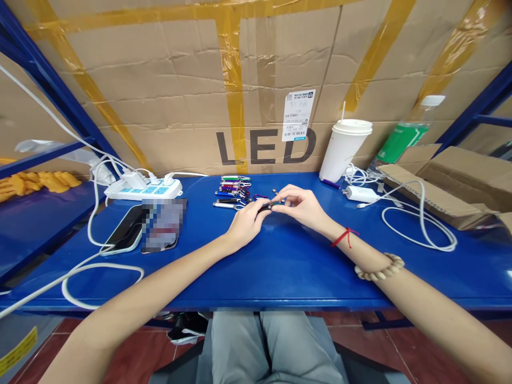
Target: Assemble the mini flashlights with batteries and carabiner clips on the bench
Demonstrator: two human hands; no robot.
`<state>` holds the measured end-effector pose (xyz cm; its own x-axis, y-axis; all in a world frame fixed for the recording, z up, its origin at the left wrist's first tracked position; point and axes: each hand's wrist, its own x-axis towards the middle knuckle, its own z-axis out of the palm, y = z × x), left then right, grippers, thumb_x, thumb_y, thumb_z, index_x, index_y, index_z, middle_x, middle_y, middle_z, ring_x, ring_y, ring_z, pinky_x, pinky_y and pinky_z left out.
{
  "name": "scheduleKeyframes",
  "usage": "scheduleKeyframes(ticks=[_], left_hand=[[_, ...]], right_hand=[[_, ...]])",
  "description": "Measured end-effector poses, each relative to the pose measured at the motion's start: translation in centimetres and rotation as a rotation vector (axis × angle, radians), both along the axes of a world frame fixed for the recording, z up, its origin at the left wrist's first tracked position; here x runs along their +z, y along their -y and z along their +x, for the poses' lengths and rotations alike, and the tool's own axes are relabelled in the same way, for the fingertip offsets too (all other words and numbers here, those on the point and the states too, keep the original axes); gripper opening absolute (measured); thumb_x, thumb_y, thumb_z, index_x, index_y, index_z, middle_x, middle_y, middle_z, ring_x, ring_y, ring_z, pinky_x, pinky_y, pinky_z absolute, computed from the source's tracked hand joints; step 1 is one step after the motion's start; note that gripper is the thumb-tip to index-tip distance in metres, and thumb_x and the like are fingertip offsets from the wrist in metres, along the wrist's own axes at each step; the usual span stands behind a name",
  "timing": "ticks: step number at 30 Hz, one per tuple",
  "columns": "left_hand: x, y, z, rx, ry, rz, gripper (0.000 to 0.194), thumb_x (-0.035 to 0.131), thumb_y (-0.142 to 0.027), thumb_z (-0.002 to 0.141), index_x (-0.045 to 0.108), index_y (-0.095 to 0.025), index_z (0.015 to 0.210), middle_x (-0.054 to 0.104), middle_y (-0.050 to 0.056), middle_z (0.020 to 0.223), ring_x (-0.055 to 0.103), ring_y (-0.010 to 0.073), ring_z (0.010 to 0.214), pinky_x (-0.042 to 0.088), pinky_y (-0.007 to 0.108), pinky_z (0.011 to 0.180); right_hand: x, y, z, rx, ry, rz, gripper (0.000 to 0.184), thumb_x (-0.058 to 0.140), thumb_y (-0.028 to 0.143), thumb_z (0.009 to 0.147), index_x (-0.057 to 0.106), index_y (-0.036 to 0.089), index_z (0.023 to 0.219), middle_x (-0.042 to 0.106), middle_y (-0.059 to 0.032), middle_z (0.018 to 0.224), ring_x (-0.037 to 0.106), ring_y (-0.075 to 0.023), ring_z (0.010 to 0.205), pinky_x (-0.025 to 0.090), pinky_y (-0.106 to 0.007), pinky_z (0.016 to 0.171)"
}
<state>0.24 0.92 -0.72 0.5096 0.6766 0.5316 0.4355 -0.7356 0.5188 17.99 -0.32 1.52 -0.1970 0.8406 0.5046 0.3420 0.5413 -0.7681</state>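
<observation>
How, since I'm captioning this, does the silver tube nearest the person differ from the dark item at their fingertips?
The silver tube is pale and shiny; the dark item looks blackish. The silver tube lies on the blue table, while the left hand and right hand hold the dark item. The silver tube is mostly visible; the hands partly cover the dark item. Both are small.

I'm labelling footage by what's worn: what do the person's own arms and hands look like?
No sleeves or gloves show. The right hand has a thin red cord knotted near its wrist, and a pale beaded bracelet farther up. The left hand and forearm show nothing worn.
</observation>
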Motion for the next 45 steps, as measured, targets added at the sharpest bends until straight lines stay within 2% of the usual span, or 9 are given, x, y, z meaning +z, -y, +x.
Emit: scheduleKeyframes(ticks=[4, 8, 12, 16, 22, 30, 34, 38, 45], left_hand=[[0.0, 0.0, 0.0, 0.017, -0.013, -0.049, 0.022, 0.038, -0.021, 0.089, 0.052, -0.017, 0.105, 0.065, 0.007, 0.096, 0.062, 0.0171, 0.085, 0.047, 0.027, 0.074], [0.3, 0.2, 0.0, 0.043, -0.051, -0.061, 0.022, 0.038, -0.023, 0.089, 0.053, -0.017, 0.104, 0.065, 0.006, 0.099, 0.062, 0.0172, 0.084, 0.046, 0.027, 0.074], [1.0, 0.8, 0.0, 0.047, -0.126, -0.085, 0.024, 0.038, -0.023, 0.090, 0.053, -0.021, 0.108, 0.065, 0.002, 0.103, 0.063, 0.0163, 0.086, 0.046, 0.025, 0.075], [1.3, 1.2, -0.2, 0.056, -0.174, -0.060, 0.025, 0.037, -0.026, 0.091, 0.052, -0.023, 0.111, 0.065, 0.000, 0.107, 0.063, 0.0166, 0.089, 0.046, 0.025, 0.076], [0.6, 0.8, -0.3, -0.065, -0.135, -0.016, 0.023, 0.037, -0.025, 0.091, 0.052, -0.022, 0.109, 0.063, 0.002, 0.107, 0.061, 0.0161, 0.093, 0.047, 0.026, 0.079], [0.7, 0.9, -0.5, -0.187, -0.110, -0.027, 0.020, 0.034, -0.017, 0.090, 0.052, -0.017, 0.100, 0.064, 0.006, 0.095, 0.061, 0.0154, 0.087, 0.047, 0.025, 0.077], [0.5, 0.9, -0.7, -0.216, -0.112, 0.013, 0.020, 0.034, -0.017, 0.090, 0.053, -0.015, 0.098, 0.064, 0.006, 0.091, 0.061, 0.0145, 0.083, 0.047, 0.024, 0.076], [0.4, 0.8, -0.7, -0.217, -0.129, 0.112, 0.022, 0.035, -0.018, 0.090, 0.055, -0.015, 0.099, 0.064, 0.007, 0.093, 0.061, 0.0158, 0.085, 0.047, 0.026, 0.078], [0.0, 0.5, -0.7, -0.129, -0.132, 0.204, 0.023, 0.037, -0.020, 0.090, 0.058, -0.015, 0.099, 0.065, 0.007, 0.088, 0.062, 0.0162, 0.081, 0.049, 0.027, 0.074]], right_hand=[[0.3, 0.2, 0.0, 0.084, 0.046, 0.026, 0.020, 0.069, 0.038, 0.068, 0.071, 0.018, 0.074, 0.058, -0.0037, 0.081, 0.048, -0.0075, 0.055, 0.042, -0.023, 0.050], [0.1, 0.1, 0.1, 0.042, 0.016, 0.009, 0.024, 0.070, 0.034, 0.068, 0.071, 0.019, 0.086, 0.058, -0.0037, 0.084, 0.044, -0.0051, 0.050, 0.040, -0.023, 0.047], [-0.2, -0.2, 0.1, 0.087, -0.034, 0.005, 0.015, 0.071, 0.033, 0.066, 0.071, 0.018, 0.070, 0.058, -0.0032, 0.078, 0.048, -0.0075, 0.055, 0.041, -0.023, 0.048], [-0.4, -0.3, 0.3, 0.130, -0.081, -0.057, 0.017, 0.072, 0.034, 0.065, 0.069, 0.018, 0.064, 0.058, -0.0024, 0.078, 0.048, -0.0064, 0.052, 0.040, -0.023, 0.045], [0.1, -0.1, 0.5, 0.129, -0.013, 0.014, 0.015, 0.072, 0.036, 0.064, 0.070, 0.021, 0.060, 0.059, -0.0025, 0.072, 0.054, -0.0126, 0.067, 0.045, -0.028, 0.059], [0.2, 0.2, 0.5, 0.170, -0.023, -0.034, 0.021, 0.070, 0.039, 0.066, 0.069, 0.019, 0.058, 0.057, -0.0031, 0.073, 0.050, -0.0106, 0.059, 0.043, -0.026, 0.050], [0.2, 0.3, 0.4, 0.202, -0.010, -0.035, 0.023, 0.069, 0.038, 0.068, 0.067, 0.018, 0.057, 0.055, -0.0026, 0.071, 0.049, -0.0090, 0.055, 0.042, -0.026, 0.050], [0.1, 0.4, 0.4, 0.182, 0.046, -0.002, 0.029, 0.069, 0.041, 0.067, 0.063, 0.017, 0.052, 0.055, -0.0032, 0.069, 0.051, -0.0118, 0.062, 0.043, -0.028, 0.058], [-0.4, 0.3, 0.0, 0.122, 0.060, -0.034, 0.036, 0.068, 0.045, 0.065, 0.054, 0.016, 0.050, 0.055, -0.0029, 0.067, 0.048, -0.0113, 0.061, 0.040, -0.026, 0.055]])
